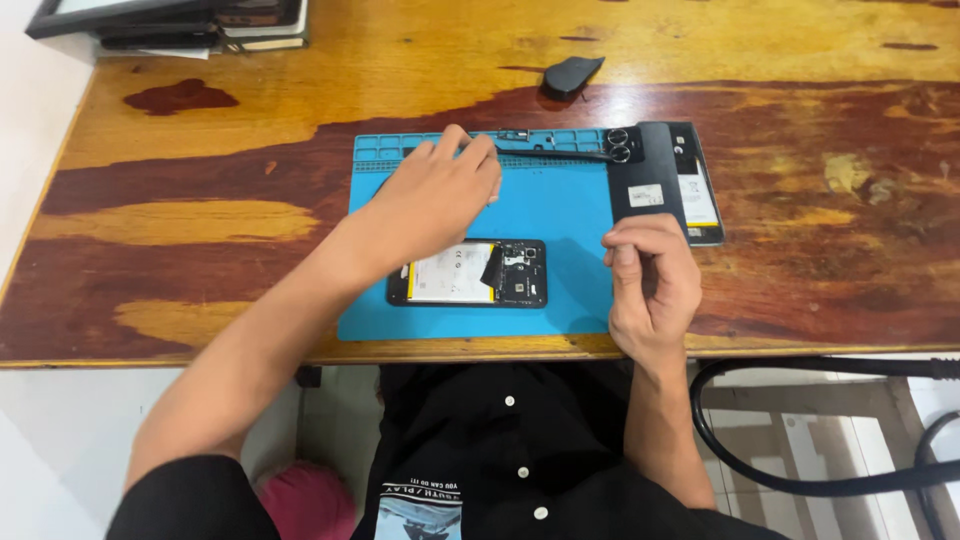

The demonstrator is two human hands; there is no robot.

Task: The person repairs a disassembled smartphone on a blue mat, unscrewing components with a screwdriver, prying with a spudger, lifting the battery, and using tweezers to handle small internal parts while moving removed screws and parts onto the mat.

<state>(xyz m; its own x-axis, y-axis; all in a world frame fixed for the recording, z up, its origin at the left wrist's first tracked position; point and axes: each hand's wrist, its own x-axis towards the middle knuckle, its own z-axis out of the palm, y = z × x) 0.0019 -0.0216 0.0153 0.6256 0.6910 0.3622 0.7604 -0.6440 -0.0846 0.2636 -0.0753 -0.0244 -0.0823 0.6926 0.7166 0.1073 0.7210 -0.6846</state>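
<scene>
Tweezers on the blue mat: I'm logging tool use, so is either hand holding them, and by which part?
The left hand touches the tweezers at their near end; a closed grip cannot be told. The right hand holds nothing visible.

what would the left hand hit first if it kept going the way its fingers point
The left hand points up and right over the blue mat. First in line is probably the scissors along the mat's top edge, near the compartment strip; its height above them is unclear.

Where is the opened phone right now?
In the head view, the opened phone lies on the blue mat, just below the left hand and left of the right hand.
</scene>
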